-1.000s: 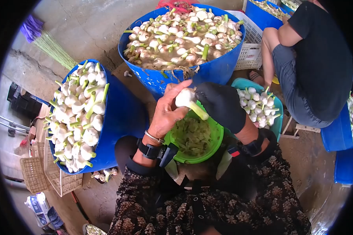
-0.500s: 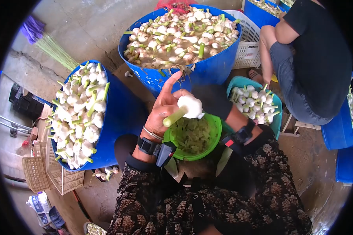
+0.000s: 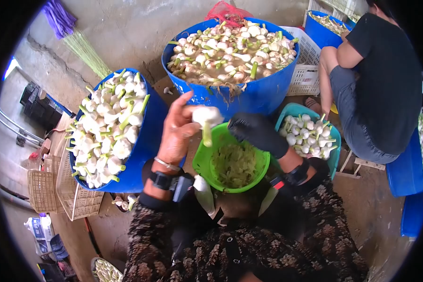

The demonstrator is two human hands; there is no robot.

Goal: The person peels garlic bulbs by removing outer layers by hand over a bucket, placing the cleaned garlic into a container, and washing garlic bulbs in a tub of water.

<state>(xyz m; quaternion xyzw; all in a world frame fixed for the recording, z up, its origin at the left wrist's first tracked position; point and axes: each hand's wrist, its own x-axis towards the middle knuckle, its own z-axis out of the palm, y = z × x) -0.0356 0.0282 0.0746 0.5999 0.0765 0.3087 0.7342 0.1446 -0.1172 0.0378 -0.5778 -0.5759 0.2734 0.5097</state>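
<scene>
My left hand (image 3: 176,129), bare, is closed on a garlic bulb (image 3: 207,114), gripping it at its left side. The bulb's green stem points down, over the left part of a bright green basin (image 3: 200,162). Peeled leafy skins (image 3: 235,164) lie inside that basin. Just right of the bulb, my right hand (image 3: 258,134) wears a black glove. Its fingers are curled above the basin's right rim, apart from the bulb, and what they hold, if anything, is hidden.
Ahead stands a blue tub (image 3: 239,101) of garlic in murky water. Another blue tub (image 3: 152,141), heaped with cleaned bulbs, is at left. On the right are a teal basin (image 3: 331,157) of garlic and a crouching person (image 3: 376,89). Woven baskets (image 3: 87,202) and a broom (image 3: 87,51) stand left.
The camera view has shifted. My left hand has turned the bulb, so its stem now points down instead of toward me. My gloved right hand shows more clearly beside the bulb.
</scene>
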